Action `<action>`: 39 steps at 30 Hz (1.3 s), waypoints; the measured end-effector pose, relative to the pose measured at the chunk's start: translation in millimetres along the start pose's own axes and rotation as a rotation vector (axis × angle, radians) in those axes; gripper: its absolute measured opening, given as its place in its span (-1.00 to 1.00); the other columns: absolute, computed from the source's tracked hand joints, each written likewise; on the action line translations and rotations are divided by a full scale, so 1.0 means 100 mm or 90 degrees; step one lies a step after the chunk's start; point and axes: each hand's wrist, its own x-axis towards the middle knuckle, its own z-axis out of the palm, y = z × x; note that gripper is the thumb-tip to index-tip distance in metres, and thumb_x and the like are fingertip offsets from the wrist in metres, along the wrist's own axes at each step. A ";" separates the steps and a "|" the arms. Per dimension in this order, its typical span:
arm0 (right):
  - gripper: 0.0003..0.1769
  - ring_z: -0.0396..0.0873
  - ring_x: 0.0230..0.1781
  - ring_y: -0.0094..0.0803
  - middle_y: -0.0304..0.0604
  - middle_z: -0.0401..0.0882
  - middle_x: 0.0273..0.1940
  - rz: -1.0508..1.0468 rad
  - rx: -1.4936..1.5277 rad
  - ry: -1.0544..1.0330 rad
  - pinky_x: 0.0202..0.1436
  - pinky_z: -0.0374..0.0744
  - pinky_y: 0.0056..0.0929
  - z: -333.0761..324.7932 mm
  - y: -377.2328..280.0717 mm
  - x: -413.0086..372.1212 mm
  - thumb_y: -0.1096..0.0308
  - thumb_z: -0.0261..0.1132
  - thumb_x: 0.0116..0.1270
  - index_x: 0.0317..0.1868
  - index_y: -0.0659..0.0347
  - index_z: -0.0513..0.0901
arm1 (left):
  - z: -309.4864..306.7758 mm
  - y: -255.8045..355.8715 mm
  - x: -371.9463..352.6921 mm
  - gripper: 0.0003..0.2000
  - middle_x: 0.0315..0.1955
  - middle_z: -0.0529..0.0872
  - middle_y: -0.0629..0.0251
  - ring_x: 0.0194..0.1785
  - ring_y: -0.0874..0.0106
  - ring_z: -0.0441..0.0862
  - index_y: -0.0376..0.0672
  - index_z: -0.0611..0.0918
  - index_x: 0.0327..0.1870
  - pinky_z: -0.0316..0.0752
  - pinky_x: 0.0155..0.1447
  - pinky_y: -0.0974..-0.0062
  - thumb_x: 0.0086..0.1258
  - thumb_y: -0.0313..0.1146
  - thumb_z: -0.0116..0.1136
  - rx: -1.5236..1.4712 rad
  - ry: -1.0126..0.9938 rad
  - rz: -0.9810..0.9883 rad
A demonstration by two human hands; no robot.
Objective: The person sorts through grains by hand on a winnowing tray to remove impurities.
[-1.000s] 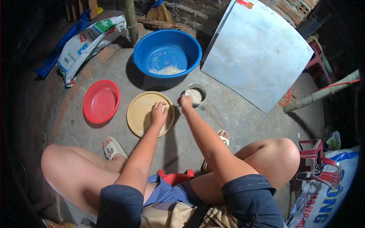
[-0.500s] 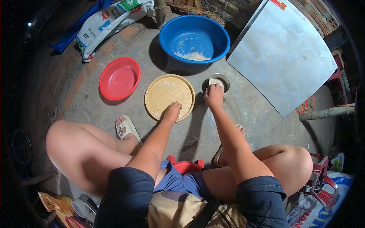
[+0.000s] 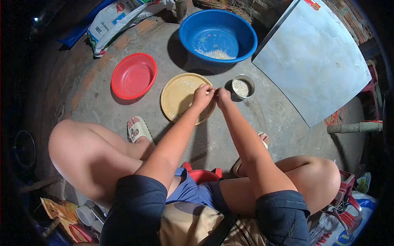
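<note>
My left hand (image 3: 202, 96) is above the right side of a round tan tray (image 3: 174, 98), its fingers curled. Close beside it, at the tray's right edge, my right hand (image 3: 223, 96) has its fingers bent inward. The fingertips of both hands meet or nearly meet, and whatever they pinch is too small to make out. Some pale grains lie scattered on the tray. Just right of my right hand stands a metal bowl (image 3: 253, 87) containing pale grains (image 3: 240, 87) that look like rice.
A blue basin (image 3: 207, 39) with pale grains inside stands at the back. To the left is a red basin (image 3: 137, 76). A large pale board (image 3: 314, 61) lies at the right, near a bamboo pole (image 3: 355, 127). A printed sack (image 3: 119, 24) is at the far left.
My right hand has left the metal bowl and moved left. My left hand has risen from the tray's near side toward it. The view has shifted slightly.
</note>
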 end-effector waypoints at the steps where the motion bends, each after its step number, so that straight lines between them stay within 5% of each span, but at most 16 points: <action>1: -0.73 0.47 -0.62 -0.27 0.01 0.50 -0.55 -0.031 0.083 -0.039 -0.59 0.37 -0.31 -0.07 -0.11 -0.06 0.40 -0.05 0.11 -0.47 0.43 0.53 | -0.06 -0.08 0.00 -0.83 -0.29 0.61 0.18 -0.19 0.29 0.58 -0.20 0.59 -0.22 0.45 -0.08 0.44 0.16 -0.45 0.11 0.055 0.079 0.029; 2: -0.71 0.49 -0.63 -0.26 -0.02 0.51 -0.60 -0.058 0.161 0.006 -0.56 0.41 -0.31 -0.08 -0.18 0.00 0.37 -0.03 0.11 -0.55 0.40 0.54 | -0.12 -0.17 0.00 -0.82 -0.29 0.60 0.17 -0.18 0.23 0.57 -0.18 0.59 -0.20 0.45 -0.06 0.41 0.18 -0.41 0.10 0.110 0.157 0.059; 4: -0.69 0.56 -0.51 -0.02 0.10 0.57 -0.55 -0.244 -0.228 0.268 -0.33 0.46 -0.12 -0.21 -0.46 -0.11 0.31 0.03 0.11 -0.53 0.40 0.59 | -0.28 -0.34 -0.10 -0.80 -0.21 0.61 0.14 -0.13 0.21 0.57 -0.13 0.59 -0.16 0.44 -0.03 0.35 0.21 -0.34 0.11 0.173 0.207 -0.066; 6: -0.63 0.55 -0.34 0.12 0.26 0.53 -0.46 -0.475 -0.406 0.286 -0.16 0.44 -0.05 -0.45 -0.62 -0.01 0.22 0.04 0.18 -0.41 0.40 0.61 | -0.52 -0.45 -0.26 -0.66 0.02 0.52 0.09 0.06 0.17 0.48 -0.11 0.51 0.04 0.36 0.13 0.29 0.25 -0.24 0.06 0.273 0.154 -0.177; 9: -0.55 0.43 0.01 0.07 0.19 0.45 0.01 -0.546 -0.706 0.243 0.11 0.36 -0.08 -0.75 -0.71 0.04 0.14 0.09 0.23 -0.01 0.33 0.49 | -0.57 -0.90 -0.51 -0.53 0.22 0.32 0.07 0.27 0.11 0.26 -0.13 0.36 0.20 0.18 0.30 0.28 0.25 -0.26 0.04 0.441 0.210 -0.109; 10: -0.55 0.43 0.01 0.07 0.19 0.45 0.01 -0.542 -0.706 0.240 0.11 0.36 -0.08 -0.76 -0.65 0.02 0.14 0.09 0.23 -0.01 0.33 0.49 | -0.58 -0.97 -0.57 -0.43 0.35 0.08 0.11 0.40 0.10 -0.01 -0.12 0.17 0.33 -0.04 0.41 0.26 0.30 -0.21 -0.03 0.401 0.131 -0.179; 13: -0.50 0.22 0.22 0.05 0.12 0.27 0.19 -0.570 -0.802 0.362 0.23 0.25 -0.08 -0.77 -0.50 -0.13 0.21 0.11 0.22 0.14 0.27 0.37 | -0.53 -0.95 -0.65 -0.42 0.37 0.00 0.10 0.42 0.11 -0.08 -0.09 0.11 0.36 -0.10 0.42 0.24 0.34 -0.14 -0.11 0.542 0.044 -0.160; 15: -0.47 0.15 0.28 0.03 0.13 0.25 0.20 -0.767 -0.874 0.203 0.27 0.21 -0.08 -0.71 -0.40 -0.26 0.33 0.12 0.17 0.17 0.28 0.33 | -0.48 -0.90 -0.65 -0.41 0.39 -0.07 0.10 0.44 0.12 -0.16 -0.07 0.05 0.39 -0.19 0.44 0.21 0.38 -0.08 -0.20 0.550 0.002 -0.168; 19: -0.52 0.26 0.25 -0.13 0.00 0.29 0.22 -0.888 -0.909 -0.149 0.29 0.27 -0.24 -0.41 -0.06 -0.19 0.47 0.03 0.16 0.16 0.23 0.35 | -0.34 -0.94 -0.64 -0.41 0.39 -0.10 0.08 0.44 0.10 -0.17 -0.06 0.03 0.39 -0.26 0.44 0.21 0.39 -0.01 -0.28 0.628 -0.006 -0.089; 25: -0.49 0.36 0.15 -0.14 -0.01 0.37 0.12 -0.751 -0.874 -0.264 0.17 0.40 -0.30 0.14 0.15 -0.16 0.46 0.08 0.10 0.14 0.27 0.36 | -0.26 -0.87 -0.53 -0.41 0.39 -0.12 0.08 0.44 0.10 -0.22 -0.01 0.00 0.40 -0.33 0.44 0.17 0.40 0.00 -0.32 0.630 0.013 -0.101; 32: -0.60 0.37 0.00 -0.18 -0.07 0.43 -0.07 -0.827 -0.759 -0.188 0.09 0.41 -0.35 0.33 0.38 -0.15 0.38 0.19 0.05 -0.05 0.28 0.46 | -0.26 -0.83 -0.48 -0.43 0.39 -0.10 0.09 0.44 0.10 -0.20 0.02 0.01 0.40 -0.30 0.43 0.14 0.40 -0.04 -0.28 0.607 0.006 -0.133; 39: -0.68 0.38 -0.07 -0.20 -0.09 0.39 -0.16 -0.789 -0.829 -0.266 0.03 0.41 -0.36 0.37 0.50 -0.12 0.37 0.18 0.04 -0.15 0.25 0.45 | -0.28 -0.84 -0.45 -0.44 0.40 -0.11 0.12 0.44 0.12 -0.22 0.03 0.03 0.40 -0.33 0.43 0.14 0.40 -0.05 -0.28 0.584 0.004 -0.159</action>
